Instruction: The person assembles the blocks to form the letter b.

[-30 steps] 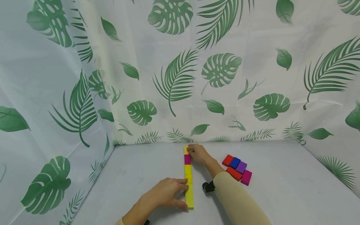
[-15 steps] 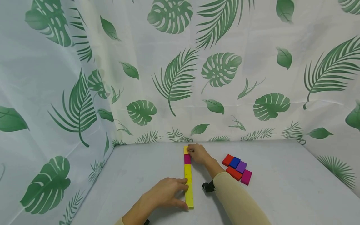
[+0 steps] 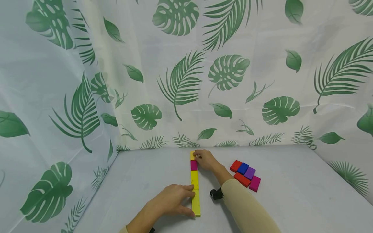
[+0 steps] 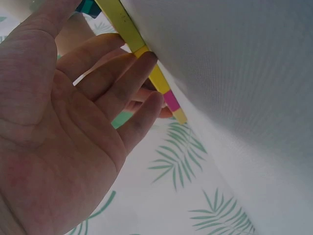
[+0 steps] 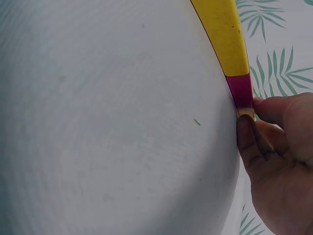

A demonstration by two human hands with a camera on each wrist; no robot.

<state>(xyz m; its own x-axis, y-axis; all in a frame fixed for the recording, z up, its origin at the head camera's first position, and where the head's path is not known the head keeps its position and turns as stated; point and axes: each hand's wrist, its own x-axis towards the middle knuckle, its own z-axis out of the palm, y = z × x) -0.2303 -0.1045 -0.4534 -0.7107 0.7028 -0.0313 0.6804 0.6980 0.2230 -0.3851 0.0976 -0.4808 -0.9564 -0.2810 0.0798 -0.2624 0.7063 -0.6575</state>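
Observation:
A straight row of flat blocks runs away from me on the pale table: a long yellow block (image 3: 196, 207) nearest, another yellow block (image 3: 194, 178), a magenta block (image 3: 194, 165), then a light yellow block (image 3: 192, 155) at the far end. My left hand (image 3: 172, 200) lies along the row's left side. Its fairly straight fingertips touch the yellow blocks near their joint, and the thumb is at the near end. At the far end, my right hand (image 3: 206, 160) pinches the light yellow block between thumb and finger, also visible in the right wrist view, partly covering that block (image 5: 246, 113).
Right of the row lies a loose cluster: red blocks (image 3: 242, 180), a blue block (image 3: 243, 168), a purple block (image 3: 250, 173) and a magenta block (image 3: 255, 183). A leaf-patterned curtain (image 3: 186, 129) borders the table's back and sides. A black device (image 3: 216, 194) is on the right wrist.

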